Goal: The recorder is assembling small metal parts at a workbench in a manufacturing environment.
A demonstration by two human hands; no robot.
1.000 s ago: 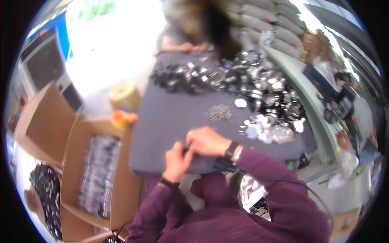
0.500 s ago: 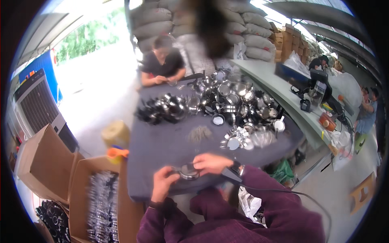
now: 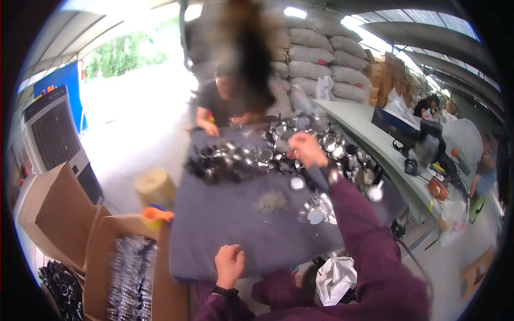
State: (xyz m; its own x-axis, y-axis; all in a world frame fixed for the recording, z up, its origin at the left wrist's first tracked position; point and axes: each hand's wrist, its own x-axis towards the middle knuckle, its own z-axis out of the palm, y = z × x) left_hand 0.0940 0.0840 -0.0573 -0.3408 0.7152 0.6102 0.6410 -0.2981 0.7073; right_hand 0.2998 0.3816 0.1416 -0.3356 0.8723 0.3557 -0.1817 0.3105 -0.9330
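Note:
My right hand reaches out over a pile of round black-and-silver parts at the table's far side. Its fingers are pinched at the edge of a round metal-rimmed part, which overlaps the pile in view. Near the front edge of the grey-covered table, my left hand has its fingers curled in, and nothing shows in them. Between the hands lies a small heap of tiny pieces. Right of that heap are bright silver discs and tabs.
An open cardboard box with rows of wrapped parts stands left of the table, near a tape roll and an orange ring. Across the table sits a co-worker, partly hidden by a dark blur. A pale bench runs along the right.
My right hand has moved from the near edge forward to the pile. The round part has left my left hand, which is now lower and by itself. The view has shifted slightly.

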